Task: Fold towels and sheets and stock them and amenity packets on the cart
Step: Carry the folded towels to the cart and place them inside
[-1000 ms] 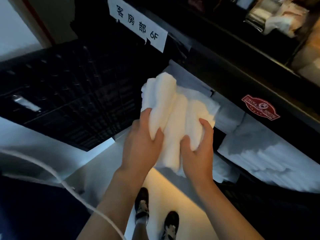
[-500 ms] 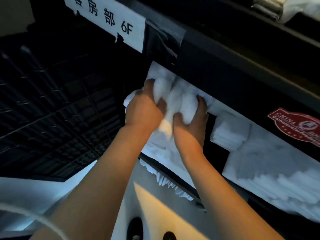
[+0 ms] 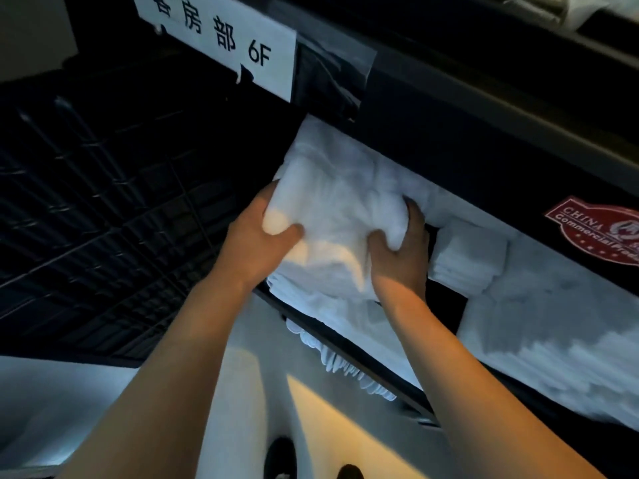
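A folded white towel [image 3: 332, 216] lies at the left end of the dark cart's middle shelf [image 3: 349, 347], on top of other white linen. My left hand [image 3: 257, 243] grips its left edge, thumb curled over the front. My right hand [image 3: 401, 257] grips its right side, fingers wrapped behind it. To the right on the same shelf sit a small stack of folded white cloths [image 3: 466, 264] and a larger pile of folded white sheets [image 3: 553, 340].
A black slatted crate wall [image 3: 103, 219] stands to the left. A white sign reading 6F [image 3: 221, 39] hangs on the cart frame above. A red sticker [image 3: 601, 233] marks the cart's upper panel. White fringe [image 3: 339, 364] hangs below the shelf. My shoes show on the floor.
Both hands have carried the towel from in front of the cart onto the shelf's left end. The view has moved closer to the shelf.
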